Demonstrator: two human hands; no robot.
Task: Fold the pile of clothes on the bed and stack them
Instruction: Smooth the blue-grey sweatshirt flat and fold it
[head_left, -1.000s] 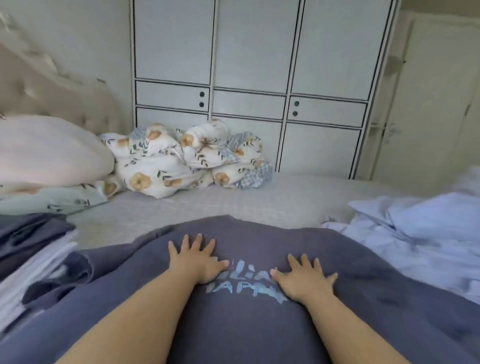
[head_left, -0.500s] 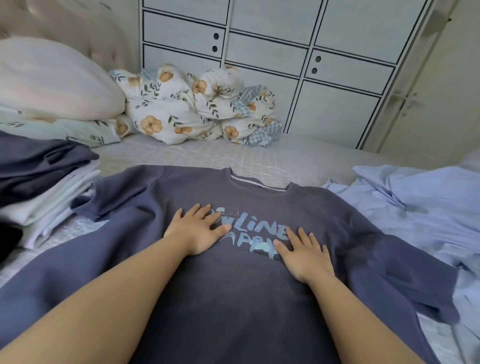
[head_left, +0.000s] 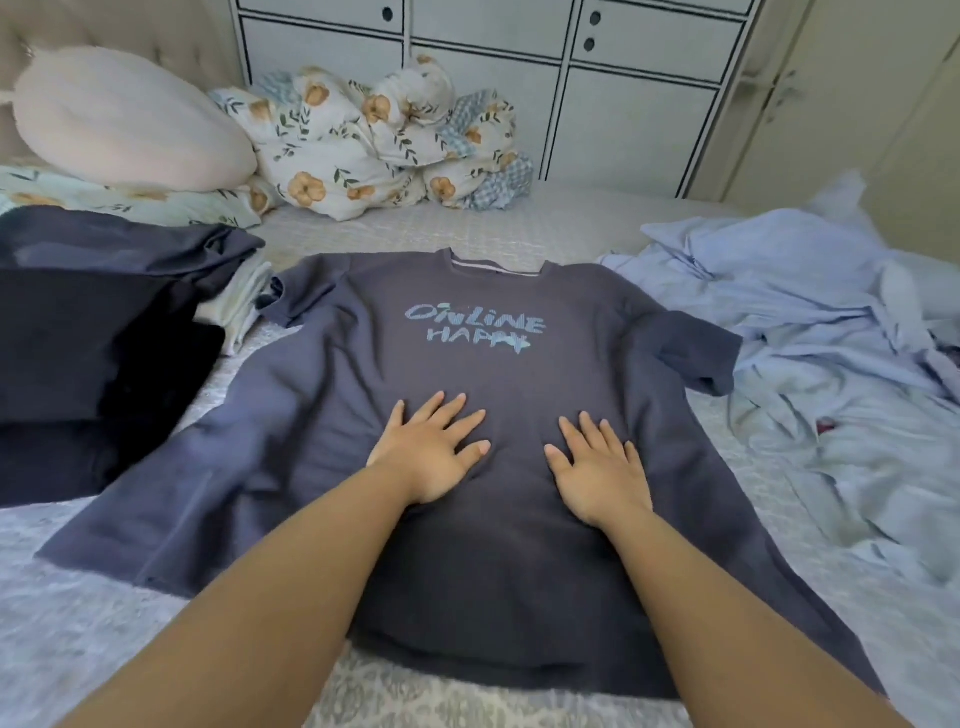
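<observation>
Now | left hand (head_left: 434, 452), right hand (head_left: 597, 470) | grip apart, flat on T-shirt (head_left: 311, 415)

Dark folded stack (head_left: 78, 332) cut by left edge; wardrobe (head_left: 519, 78) top cropped

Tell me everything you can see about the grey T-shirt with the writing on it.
The grey T-shirt lies flat, front up, on the bed, collar away from the person, short sleeves spread. Soft knit look, pale blue "ONLINE HAPPY" print on the chest. The left hand and right hand press flat on its middle.
</observation>
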